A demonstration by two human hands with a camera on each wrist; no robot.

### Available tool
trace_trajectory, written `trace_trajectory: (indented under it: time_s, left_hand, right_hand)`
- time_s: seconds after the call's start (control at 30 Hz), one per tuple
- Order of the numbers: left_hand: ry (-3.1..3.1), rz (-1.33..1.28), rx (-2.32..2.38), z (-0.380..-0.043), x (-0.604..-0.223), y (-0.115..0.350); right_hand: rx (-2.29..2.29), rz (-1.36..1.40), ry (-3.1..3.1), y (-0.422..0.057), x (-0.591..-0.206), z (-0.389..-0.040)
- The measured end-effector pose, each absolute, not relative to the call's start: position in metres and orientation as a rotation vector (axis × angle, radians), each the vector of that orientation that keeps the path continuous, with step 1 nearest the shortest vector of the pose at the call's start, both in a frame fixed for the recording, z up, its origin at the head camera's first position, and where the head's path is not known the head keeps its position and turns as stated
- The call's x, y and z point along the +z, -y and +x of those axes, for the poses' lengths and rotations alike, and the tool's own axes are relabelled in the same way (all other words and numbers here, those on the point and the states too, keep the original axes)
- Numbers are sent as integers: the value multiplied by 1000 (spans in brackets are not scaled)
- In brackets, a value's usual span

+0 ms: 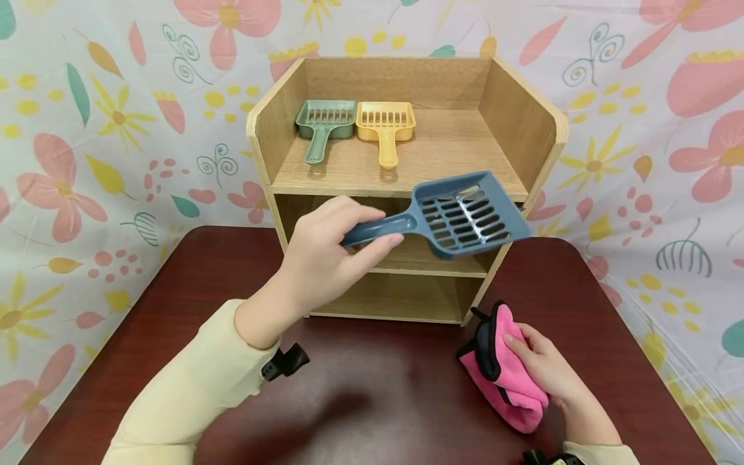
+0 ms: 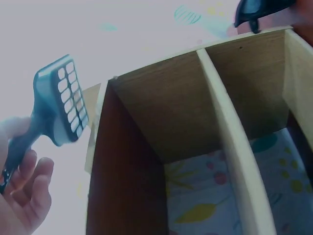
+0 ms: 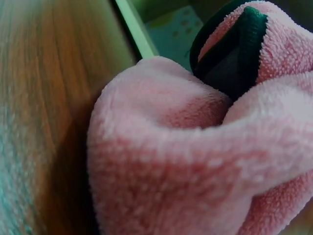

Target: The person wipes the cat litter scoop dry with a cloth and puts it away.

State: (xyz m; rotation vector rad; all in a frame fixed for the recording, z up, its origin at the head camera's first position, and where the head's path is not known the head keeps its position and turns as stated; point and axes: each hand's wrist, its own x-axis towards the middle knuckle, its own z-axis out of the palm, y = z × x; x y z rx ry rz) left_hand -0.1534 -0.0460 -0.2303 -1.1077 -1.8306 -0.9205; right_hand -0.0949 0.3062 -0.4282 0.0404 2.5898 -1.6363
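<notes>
My left hand point(image 1: 322, 258) grips the handle of a blue slotted litter scoop point(image 1: 467, 213), held in the air in front of the wooden shelf point(image 1: 401, 270). In the left wrist view the same scoop point(image 2: 61, 100) tilts upward beside the shelf's side. Low on the right, my right hand point(image 1: 546, 365) holds a bunched pink cloth point(image 1: 517, 381) with dark trim above the table. The pink fleecy cloth point(image 3: 161, 161) fills most of the right wrist view and hides the fingers there.
A green scoop point(image 1: 325, 126) and a yellow scoop point(image 1: 386, 126) lie side by side on the shelf's top board, at the left. The shelf stands at the back of a dark red-brown table point(image 1: 372, 394). Behind hangs a floral-patterned sheet point(image 1: 128, 129).
</notes>
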Motion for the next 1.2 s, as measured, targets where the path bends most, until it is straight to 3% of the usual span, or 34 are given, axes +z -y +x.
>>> trace_trajectory:
  time_s: [0.6, 1.03, 1.2]
  left_hand:
    - [2007, -662, -441, -165, -209, -17]
    - [2331, -653, -408, -162, -195, -43]
    - [2325, -812, -541, -149, -196, -35]
  right_hand:
    - [-1212, 77, -2819, -318, -432, -99]
    - [-995, -239, -2846, -312, -409, -70]
    - [-805, -151, -3027, -312, -408, -67]
